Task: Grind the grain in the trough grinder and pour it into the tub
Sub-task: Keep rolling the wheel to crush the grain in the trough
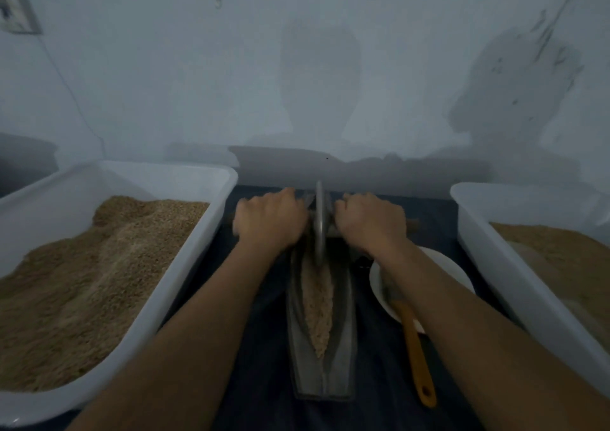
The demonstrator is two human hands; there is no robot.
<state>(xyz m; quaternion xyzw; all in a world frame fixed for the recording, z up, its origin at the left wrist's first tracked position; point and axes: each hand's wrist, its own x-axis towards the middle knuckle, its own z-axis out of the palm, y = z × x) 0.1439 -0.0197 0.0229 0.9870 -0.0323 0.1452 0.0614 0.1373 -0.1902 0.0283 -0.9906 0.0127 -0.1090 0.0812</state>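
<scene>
A long grey metal trough grinder (343, 358) lies lengthwise in front of me on a dark cloth, with a strip of pale grain (317, 308) in its groove. A thin metal grinding wheel (319, 222) stands upright in the far part of the trough, on a wooden axle handle (412, 224). My left hand (270, 219) grips the axle to the left of the wheel. My right hand (371, 221) grips it to the right. A white tub (211, 179) on the left holds a heap of brown grain. Another white tub (475, 229) with tan grain stands on the right.
A white plate (458, 272) sits right of the trough, partly under my right forearm, with an orange-handled brush (417, 358) lying across it. A pale wall rises close behind the trough. The dark cloth (254, 381) covers the work surface between the tubs.
</scene>
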